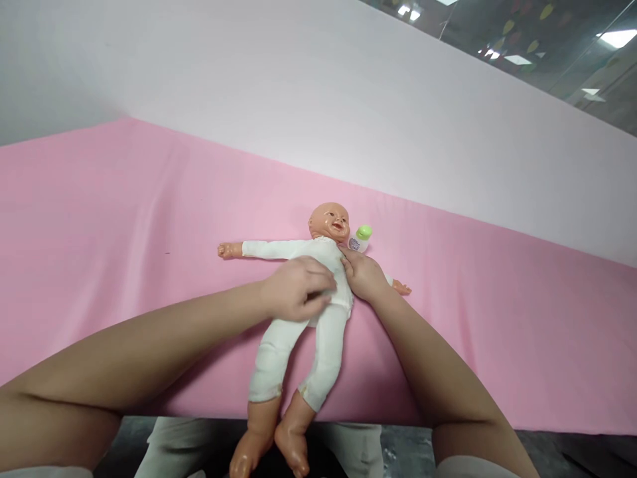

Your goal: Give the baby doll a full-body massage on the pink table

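My left hand (pixel 297 288) pinches the white romper (pixel 318 312) at the baby doll (pixel 329 226)'s belly; my right hand (pixel 365 275) curls on its chest. Just beyond my right fingers stands a green-capped bottle (pixel 361 238) on the pink sheet (pixel 124 219).

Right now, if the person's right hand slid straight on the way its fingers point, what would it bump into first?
The right hand lies on the doll at its shoulder, fingers pointing up-left toward the neck. Going straight on, it would probably meet the doll's head first, though depth is hard to judge.

Doll (pixel 318 318) lies on the sheet (pixel 124 219); bottle (pixel 361 238) just right of its head; feet overhang the near edge
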The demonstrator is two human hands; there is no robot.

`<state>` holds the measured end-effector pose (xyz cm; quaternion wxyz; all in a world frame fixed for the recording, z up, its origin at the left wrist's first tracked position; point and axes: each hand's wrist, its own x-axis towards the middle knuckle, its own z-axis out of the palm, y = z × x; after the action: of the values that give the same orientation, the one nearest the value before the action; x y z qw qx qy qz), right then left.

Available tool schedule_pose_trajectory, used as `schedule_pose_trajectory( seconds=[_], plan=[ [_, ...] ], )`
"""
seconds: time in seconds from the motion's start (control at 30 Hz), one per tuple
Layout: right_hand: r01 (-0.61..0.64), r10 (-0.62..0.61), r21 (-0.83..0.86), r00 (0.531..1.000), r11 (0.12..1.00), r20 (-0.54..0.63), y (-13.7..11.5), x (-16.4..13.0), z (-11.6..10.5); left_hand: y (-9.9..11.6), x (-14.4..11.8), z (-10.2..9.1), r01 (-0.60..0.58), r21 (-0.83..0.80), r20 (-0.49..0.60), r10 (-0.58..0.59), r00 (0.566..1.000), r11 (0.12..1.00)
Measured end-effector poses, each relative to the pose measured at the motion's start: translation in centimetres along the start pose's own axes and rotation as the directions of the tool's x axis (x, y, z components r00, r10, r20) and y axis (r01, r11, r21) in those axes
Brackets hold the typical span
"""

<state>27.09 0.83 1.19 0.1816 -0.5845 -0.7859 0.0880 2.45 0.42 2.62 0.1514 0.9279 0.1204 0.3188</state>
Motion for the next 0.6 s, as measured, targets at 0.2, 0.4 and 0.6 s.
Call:
schedule_pose_trajectory(
  seconds=[0.2, 0.4, 0.6],
  plan=[
    [0.021, -0.022, 0.058, 1.0, 0.998, 0.007, -0.2, 0.5, -0.1, 3.5, -0.1, 1.1, -0.144, -0.213, 0.196, 0.186, 0.963, 0.966],
    [-0.02, 0.024, 0.207, 1.0, 0.978, -0.018, 0.7, 0.3, 0.0, 0.6, -0.1, 0.5, -0.001, -0.037, 0.306, 0.012, 0.952, 0.999],
    [-0.049, 0.077, 0.352, 0.995, 0.935, -0.067, 1.2, 0.3, 0.4, -4.0, -0.7, -0.7, 0.159, 0.167, 0.23, -0.195, 0.953, 0.973]
  ],
)
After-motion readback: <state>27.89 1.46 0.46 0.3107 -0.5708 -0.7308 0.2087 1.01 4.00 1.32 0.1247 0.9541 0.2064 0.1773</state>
